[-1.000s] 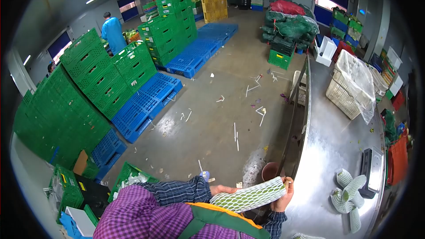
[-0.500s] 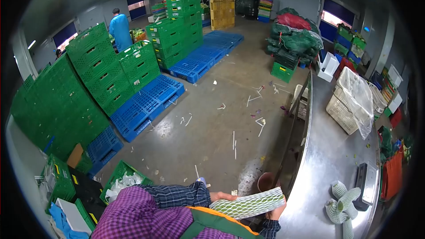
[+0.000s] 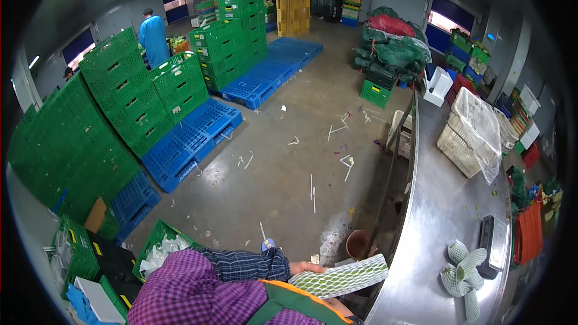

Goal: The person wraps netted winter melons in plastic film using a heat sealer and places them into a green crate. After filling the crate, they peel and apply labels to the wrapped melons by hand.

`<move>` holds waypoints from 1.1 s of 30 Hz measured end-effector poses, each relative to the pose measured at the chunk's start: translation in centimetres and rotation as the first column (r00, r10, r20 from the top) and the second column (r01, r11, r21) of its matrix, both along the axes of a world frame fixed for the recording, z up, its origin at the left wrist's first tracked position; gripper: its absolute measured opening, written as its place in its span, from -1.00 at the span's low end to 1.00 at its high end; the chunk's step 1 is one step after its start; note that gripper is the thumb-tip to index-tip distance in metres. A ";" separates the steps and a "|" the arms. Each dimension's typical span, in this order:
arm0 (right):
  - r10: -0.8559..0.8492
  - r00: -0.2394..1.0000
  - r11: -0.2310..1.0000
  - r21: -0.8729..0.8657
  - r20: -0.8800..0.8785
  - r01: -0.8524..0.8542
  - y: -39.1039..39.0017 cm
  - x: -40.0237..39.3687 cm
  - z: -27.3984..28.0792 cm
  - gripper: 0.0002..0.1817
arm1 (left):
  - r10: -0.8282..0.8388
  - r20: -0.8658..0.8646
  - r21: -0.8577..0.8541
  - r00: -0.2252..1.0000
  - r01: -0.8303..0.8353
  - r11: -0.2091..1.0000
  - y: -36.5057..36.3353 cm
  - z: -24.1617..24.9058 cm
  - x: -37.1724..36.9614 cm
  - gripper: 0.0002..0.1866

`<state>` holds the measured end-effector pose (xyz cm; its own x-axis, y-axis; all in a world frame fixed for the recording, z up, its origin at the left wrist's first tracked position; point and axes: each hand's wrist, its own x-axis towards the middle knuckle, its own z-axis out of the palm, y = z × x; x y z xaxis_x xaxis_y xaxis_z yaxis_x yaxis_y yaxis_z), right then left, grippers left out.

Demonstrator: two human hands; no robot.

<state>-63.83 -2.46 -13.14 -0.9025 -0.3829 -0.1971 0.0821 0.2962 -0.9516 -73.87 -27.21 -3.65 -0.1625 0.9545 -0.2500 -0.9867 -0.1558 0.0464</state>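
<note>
My left hand (image 3: 307,268) is closed round the near end of a long green vegetable in a white foam net sleeve (image 3: 346,276). The sleeved vegetable lies across in front of my body, its far end pointing right toward the metal table. Below it, close to the apron, a part of my right hand (image 3: 341,307) shows; its fingers are hidden. Several white foam net sleeves (image 3: 462,272), seemingly with green produce inside, lie in a crossed pile on the table at the right.
A scale-like device (image 3: 495,244) and a white basket under clear plastic (image 3: 468,135) stand on the metal table (image 3: 430,204). Blue pallets (image 3: 192,141) and stacked green crates (image 3: 120,93) line the left. White strips litter the floor. A person in blue (image 3: 155,39) stands further back.
My right hand has left the far end of the sleeved vegetable and moved down and left beneath it. My left hand still holds it. The view has shifted slightly.
</note>
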 end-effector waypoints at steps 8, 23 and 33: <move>-0.021 0.994 0.999 0.032 -0.111 0.025 -1.3 -1.6 0.2 -0.70 | 0.016 -0.008 0.008 1.000 -0.015 1.000 0.5 1.7 0.4 -0.48; -0.152 0.988 0.986 -0.068 -0.037 0.150 -1.7 -3.4 -0.4 -0.49 | -0.010 -0.015 0.012 1.000 0.010 1.000 1.5 2.0 -0.6 -0.45; -0.280 0.954 0.938 -0.182 0.106 0.295 -3.0 -3.8 1.5 -0.50 | -0.001 -0.007 -0.047 1.000 0.001 0.999 1.7 4.5 -1.4 -0.61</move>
